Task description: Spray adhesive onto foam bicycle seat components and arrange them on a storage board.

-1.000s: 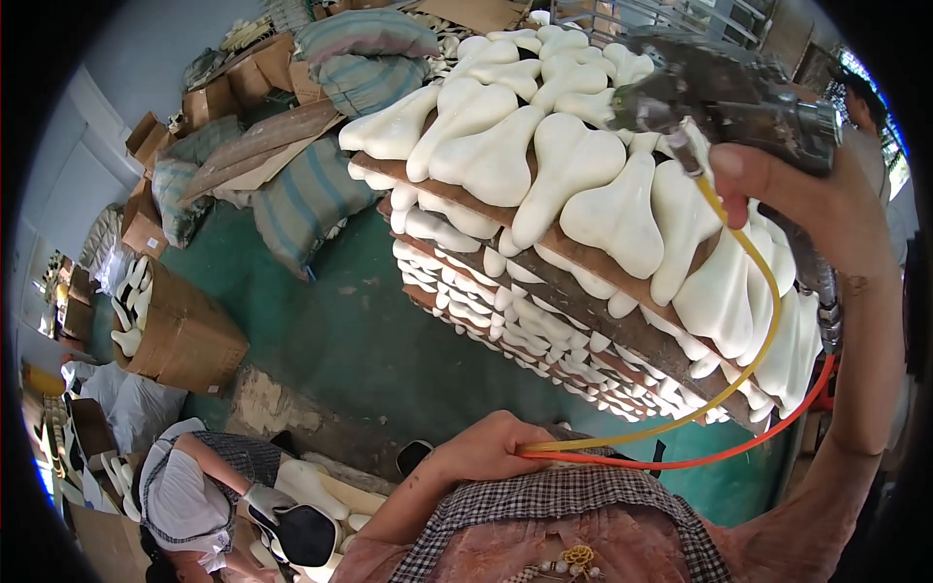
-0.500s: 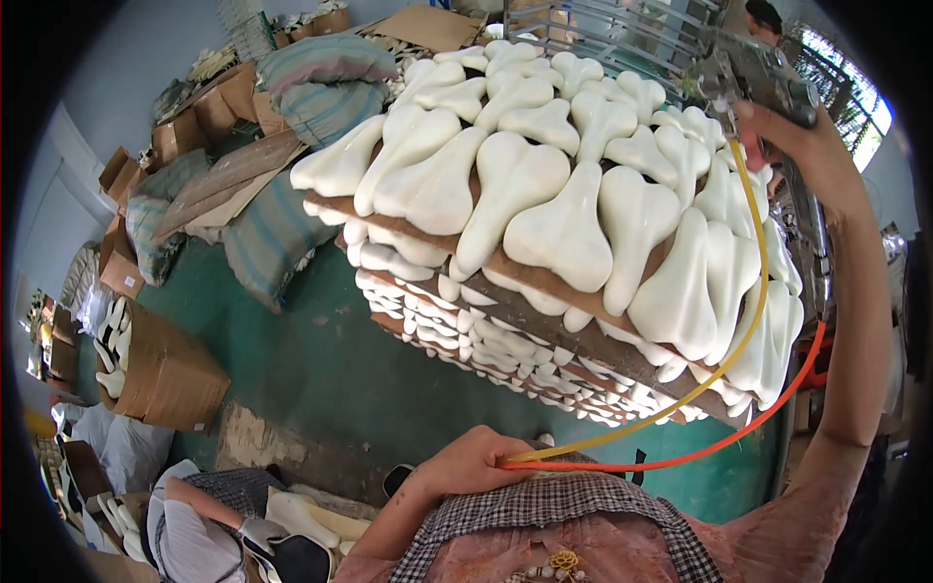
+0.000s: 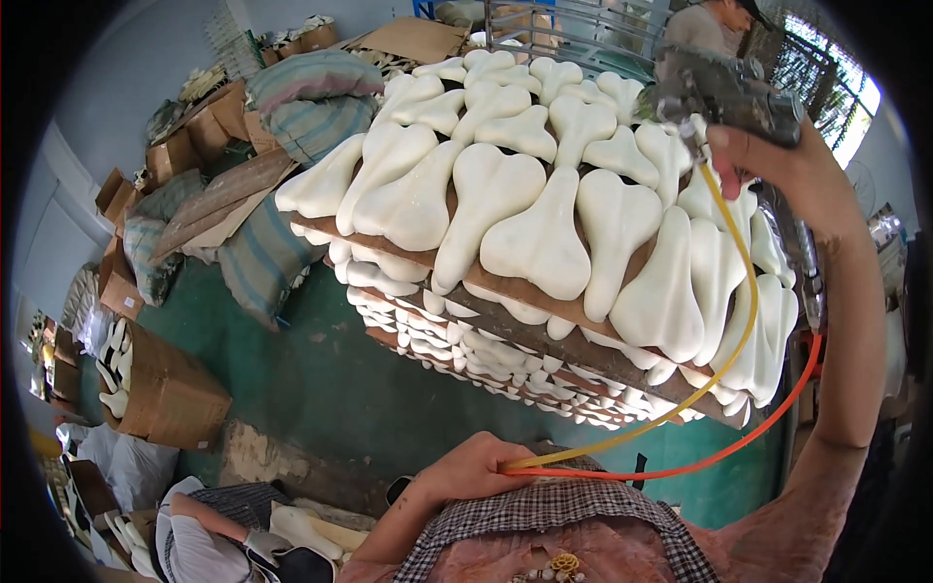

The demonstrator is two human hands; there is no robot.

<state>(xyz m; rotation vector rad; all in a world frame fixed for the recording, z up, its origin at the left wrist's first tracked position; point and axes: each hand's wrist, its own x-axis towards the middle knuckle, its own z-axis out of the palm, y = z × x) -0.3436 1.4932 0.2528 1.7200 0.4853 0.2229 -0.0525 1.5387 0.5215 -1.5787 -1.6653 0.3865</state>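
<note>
Dark hose-fed gun (image 3: 724, 97) has shifted leftward, in toward the board's (image 3: 496, 290) far right corner. Right hand (image 3: 777, 160): fingers wrapped round its handle, long axis crosswise. White saddle-shaped pieces (image 3: 535, 243) lie left, this hand nearer. Left hand (image 3: 476, 466) grips yellow hose (image 3: 748, 262), orange hose (image 3: 777, 418), off near edge.

Pad stack: bicycle-saddle pads (image 3: 536, 248), smooth, satin sheen; supporting board (image 3: 491, 288), wood-like, matt. Over the stack's right end: gun-shaped tool (image 3: 724, 97), dark metal, brighter metal fittings. On the stack's near side: yellow hose (image 3: 754, 291) and orange hose (image 3: 680, 473), smooth plastic, faintly glossy. Behind the stack: rack (image 3: 573, 34), metal bars. Left of the stack: striped sack (image 3: 267, 257), matt woven cloth; carton (image 3: 175, 389), matt cardboard.
</note>
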